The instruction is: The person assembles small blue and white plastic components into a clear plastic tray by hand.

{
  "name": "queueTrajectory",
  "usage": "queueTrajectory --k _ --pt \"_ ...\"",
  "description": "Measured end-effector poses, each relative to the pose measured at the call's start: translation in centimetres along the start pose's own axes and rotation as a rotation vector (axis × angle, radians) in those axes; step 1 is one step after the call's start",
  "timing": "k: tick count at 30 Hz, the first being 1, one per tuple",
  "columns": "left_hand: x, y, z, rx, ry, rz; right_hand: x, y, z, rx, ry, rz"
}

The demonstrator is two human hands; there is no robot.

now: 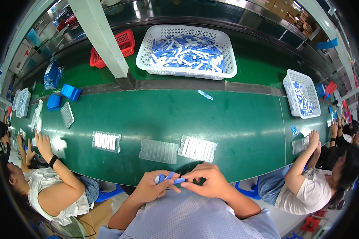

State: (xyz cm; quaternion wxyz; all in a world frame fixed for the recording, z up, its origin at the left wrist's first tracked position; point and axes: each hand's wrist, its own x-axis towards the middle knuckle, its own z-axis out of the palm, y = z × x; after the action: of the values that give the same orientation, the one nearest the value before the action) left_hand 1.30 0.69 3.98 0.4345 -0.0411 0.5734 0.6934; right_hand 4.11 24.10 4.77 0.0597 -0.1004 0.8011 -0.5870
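Close to my body at the table's near edge, my left hand (154,186) is closed round several small blue and white plastic pieces (160,178). One blue piece (179,181) sticks out from it toward the right. At that piece's end, the thumb and forefinger of my right hand (206,179) come together in a pinch. Just beyond my hands lies a clear ribbed tray (158,151) with no pieces visible in it. Touching its right side is another clear tray (197,149) holding a row of white pieces. Farther left sits a similar filled tray (106,141).
A large white basket (145,59) heaped with blue and white pieces stands beyond the ledge, beside a red basket (125,42) and a post (99,36). One loose piece (205,95) lies mid-table. Co-workers sit left and right; a smaller white basket (291,95) is at right.
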Motion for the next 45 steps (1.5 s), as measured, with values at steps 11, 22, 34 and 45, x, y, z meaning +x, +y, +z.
queueTrajectory --k 11,22,34,45 --pt "2.9 3.4 2.1 0.920 -0.047 0.254 0.3 4.6 -4.1 -0.768 0.636 -0.476" --pt "6.1 2.8 3.0 1.621 0.059 0.587 0.3 5.8 -2.5 -0.854 0.369 -0.337" --pt "5.4 3.8 1.6 1.452 0.161 0.521 -0.1 5.7 -3.2 -0.727 0.473 -0.376" --pt "6.1 0.5 -0.3 -0.511 -0.199 0.150 0.2 5.4 -2.9 -0.701 0.456 -0.224"
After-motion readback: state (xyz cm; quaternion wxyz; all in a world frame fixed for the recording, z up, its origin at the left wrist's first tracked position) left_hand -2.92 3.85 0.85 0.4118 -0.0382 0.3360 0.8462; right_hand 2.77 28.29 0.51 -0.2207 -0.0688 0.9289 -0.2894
